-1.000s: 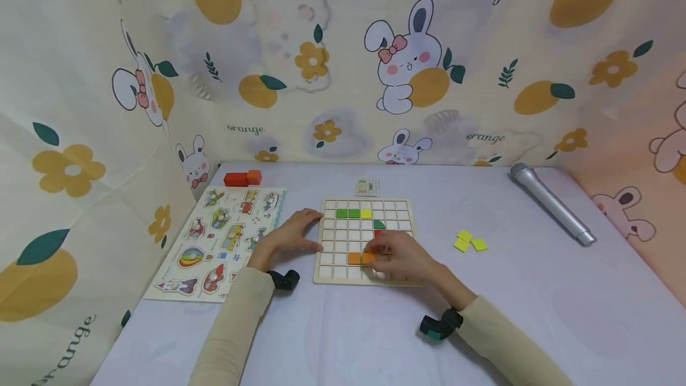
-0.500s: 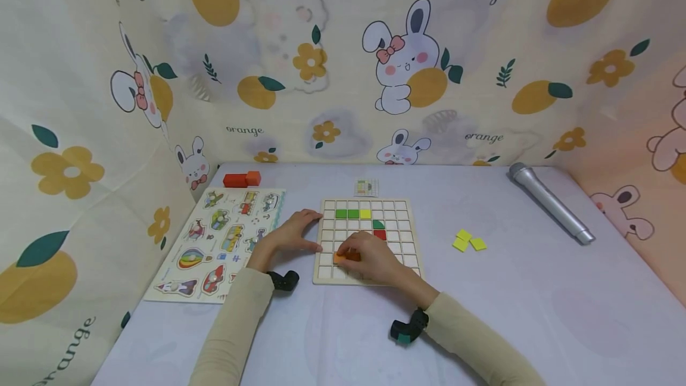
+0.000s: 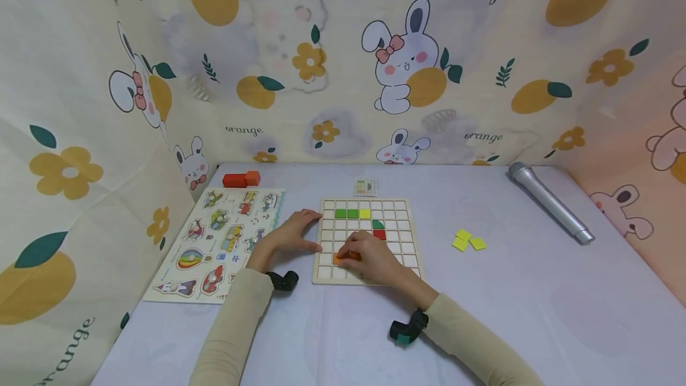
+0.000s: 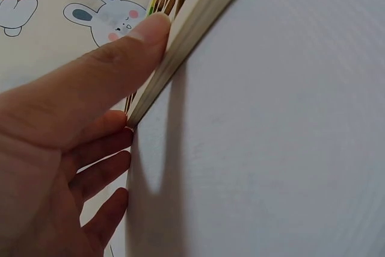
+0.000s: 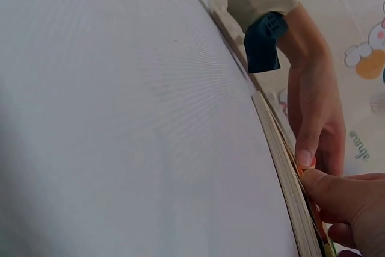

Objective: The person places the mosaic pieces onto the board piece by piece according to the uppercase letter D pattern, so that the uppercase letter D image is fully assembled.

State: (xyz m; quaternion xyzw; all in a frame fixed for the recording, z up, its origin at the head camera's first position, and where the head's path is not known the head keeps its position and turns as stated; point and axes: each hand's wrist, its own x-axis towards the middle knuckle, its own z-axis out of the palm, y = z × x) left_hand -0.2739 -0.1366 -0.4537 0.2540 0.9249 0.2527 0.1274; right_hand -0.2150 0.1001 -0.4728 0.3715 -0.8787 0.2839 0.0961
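Note:
A square wooden grid board (image 3: 396,248) lies flat in the middle of the table. My left hand (image 3: 292,232) is at its left edge, thumb and fingers extended; in the left wrist view the thumb (image 4: 114,58) touches the board's rim. With thumb and fingertips my right hand (image 3: 370,258) pinches an orange square tile (image 3: 336,259) low on the board's left side. More orange shows under that hand, mostly covered. Two green tiles (image 3: 346,214) and a yellow tile (image 3: 365,214) form an upper row. A green quarter-round tile (image 3: 377,224) sits above a red tile (image 3: 379,234).
Three loose yellow tiles (image 3: 461,240) lie right of the board. Behind it is a small pattern card (image 3: 366,187). A picture puzzle board (image 3: 214,243) lies to the left, red blocks (image 3: 234,180) beyond it. A silver microphone (image 3: 552,204) rests at the back right.
My right hand has moved left over the row of orange tiles, uncovering the red tile, then stayed nearly still during the last half second. My left hand has kept its place.

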